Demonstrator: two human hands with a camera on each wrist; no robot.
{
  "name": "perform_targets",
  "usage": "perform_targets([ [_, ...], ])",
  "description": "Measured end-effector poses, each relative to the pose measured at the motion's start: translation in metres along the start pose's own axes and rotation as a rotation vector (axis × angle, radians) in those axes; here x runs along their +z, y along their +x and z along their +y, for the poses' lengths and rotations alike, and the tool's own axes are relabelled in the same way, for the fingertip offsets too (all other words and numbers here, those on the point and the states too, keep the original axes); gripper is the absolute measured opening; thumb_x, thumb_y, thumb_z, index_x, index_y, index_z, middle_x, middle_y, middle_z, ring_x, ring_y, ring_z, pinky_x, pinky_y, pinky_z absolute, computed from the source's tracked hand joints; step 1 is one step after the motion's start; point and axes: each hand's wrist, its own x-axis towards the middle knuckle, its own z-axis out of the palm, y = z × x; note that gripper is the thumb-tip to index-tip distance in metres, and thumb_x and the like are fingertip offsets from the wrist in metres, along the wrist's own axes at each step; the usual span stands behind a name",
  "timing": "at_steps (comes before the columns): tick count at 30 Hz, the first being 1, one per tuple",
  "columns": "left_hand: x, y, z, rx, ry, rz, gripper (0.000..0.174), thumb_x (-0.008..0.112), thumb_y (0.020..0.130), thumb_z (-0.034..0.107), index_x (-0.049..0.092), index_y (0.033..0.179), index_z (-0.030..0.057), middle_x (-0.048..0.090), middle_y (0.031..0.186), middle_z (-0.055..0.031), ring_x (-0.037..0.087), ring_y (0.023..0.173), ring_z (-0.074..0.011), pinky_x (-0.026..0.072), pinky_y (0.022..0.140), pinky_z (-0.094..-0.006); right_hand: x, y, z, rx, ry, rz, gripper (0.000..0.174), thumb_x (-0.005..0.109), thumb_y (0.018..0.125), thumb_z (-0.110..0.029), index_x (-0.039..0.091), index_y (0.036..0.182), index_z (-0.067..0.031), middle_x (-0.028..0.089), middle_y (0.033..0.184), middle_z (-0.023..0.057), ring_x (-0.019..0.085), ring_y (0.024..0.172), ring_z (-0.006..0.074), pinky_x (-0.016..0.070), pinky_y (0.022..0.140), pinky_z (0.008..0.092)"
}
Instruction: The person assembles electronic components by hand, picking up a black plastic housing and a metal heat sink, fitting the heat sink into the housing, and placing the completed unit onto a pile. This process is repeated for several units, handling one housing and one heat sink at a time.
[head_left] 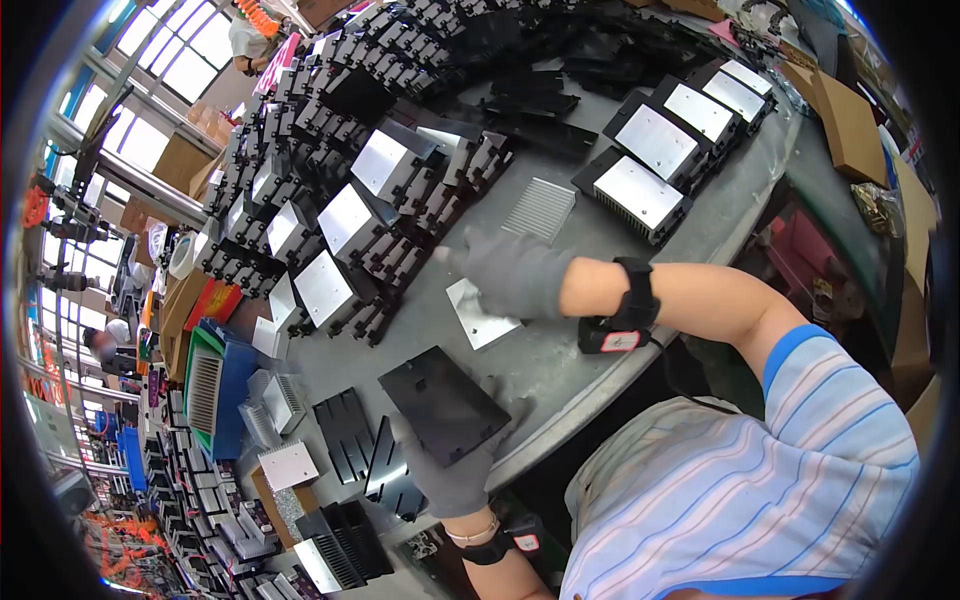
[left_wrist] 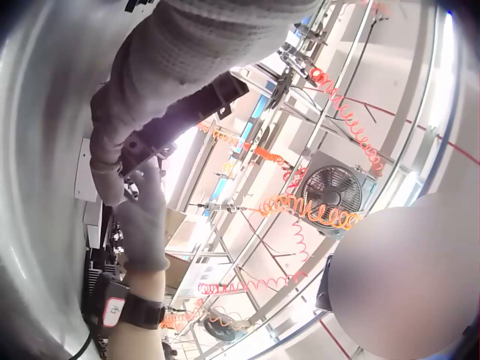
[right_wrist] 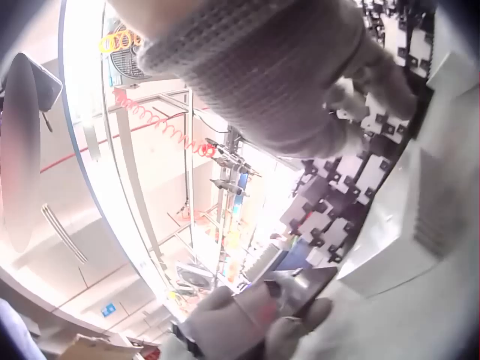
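My gloved left hand point(head_left: 450, 475) grips a flat black panel point(head_left: 445, 400) along its near side, tilted over the table's front edge. From the left wrist, this hand point(left_wrist: 142, 90) appears curled round the black panel point(left_wrist: 195, 112). Over a silver heat sink point(head_left: 483, 318) on the table hovers my gloved right hand point(head_left: 515, 275), a finger extended and nothing visible in its grasp; its outline is slightly blurred. In the right wrist view, the right hand's point(right_wrist: 292, 82) fingers are loosely bent, above and left of the pale finned heat sink point(right_wrist: 397, 225).
Another finned heat sink point(head_left: 540, 208) lies beyond the right hand. Black housings with silver heat sinks point(head_left: 640, 190) line the back right, with more stacked at left point(head_left: 350, 220). Slotted black plates point(head_left: 345, 435) lie left of the left hand, near a blue-green bin point(head_left: 222, 385).
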Motion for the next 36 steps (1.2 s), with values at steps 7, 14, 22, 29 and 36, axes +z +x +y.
perform_targets([
  [7, 0.003, 0.013, -0.010, 0.043, 0.073, -0.124, 0.066, 0.046, 0.084, 0.056, 0.038, 0.133, 0.0122, 0.044, 0.131, -0.0142, 0.037, 0.122, -0.0372, 0.0209, 0.100, -0.0675, 0.007, 0.019, -0.021, 0.134, -0.034, -0.279, 0.075, 0.062, 0.067, -0.047, 0.045, 0.128, -0.0074, 0.039, 0.133, 0.0266, 0.054, 0.107, 0.0388, 0.0450, 0.088, 0.0413],
  [14, 0.012, 0.019, -0.021, 0.305, 0.113, 0.040, 0.058, 0.050, 0.086, 0.047, 0.038, 0.128, 0.0090, 0.039, 0.131, -0.0152, 0.037, 0.121, -0.0346, 0.0325, 0.096, -0.0608, -0.006, -0.005, -0.058, -0.005, 0.489, -0.203, 0.064, 0.061, 0.067, -0.044, 0.057, 0.109, 0.0026, 0.059, 0.108, 0.0249, 0.061, 0.096, 0.0351, 0.0487, 0.083, 0.0404],
  [22, 0.023, 0.018, -0.019, 0.231, -0.045, 0.098, 0.057, 0.042, 0.090, 0.045, 0.032, 0.129, 0.0044, 0.034, 0.132, -0.0186, 0.036, 0.121, -0.0336, 0.0385, 0.091, -0.0577, 0.000, -0.003, -0.062, -0.022, 0.488, -0.147, 0.055, 0.059, 0.069, -0.042, 0.066, 0.097, 0.0046, 0.065, 0.093, 0.0232, 0.066, 0.082, 0.0321, 0.0518, 0.076, 0.0375],
  [29, 0.018, 0.021, -0.016, 0.234, -0.022, 0.009, 0.054, 0.038, 0.092, 0.042, 0.033, 0.130, 0.0041, 0.036, 0.132, -0.0186, 0.037, 0.121, -0.0342, 0.0383, 0.090, -0.0587, -0.007, 0.000, -0.064, -0.009, 0.455, -0.320, 0.062, 0.058, 0.072, -0.046, 0.056, 0.110, 0.0021, 0.053, 0.110, 0.0242, 0.058, 0.099, 0.0365, 0.0477, 0.083, 0.0404],
  [36, 0.012, 0.020, -0.014, 0.335, -0.031, 0.095, 0.052, 0.040, 0.091, 0.042, 0.038, 0.128, 0.0044, 0.040, 0.131, -0.0180, 0.042, 0.118, -0.0338, 0.0422, 0.087, -0.0590, -0.004, -0.006, -0.072, 0.007, 0.474, -0.272, 0.059, 0.061, 0.072, -0.049, 0.062, 0.102, 0.0015, 0.059, 0.104, 0.0237, 0.061, 0.093, 0.0347, 0.0490, 0.081, 0.0400],
])
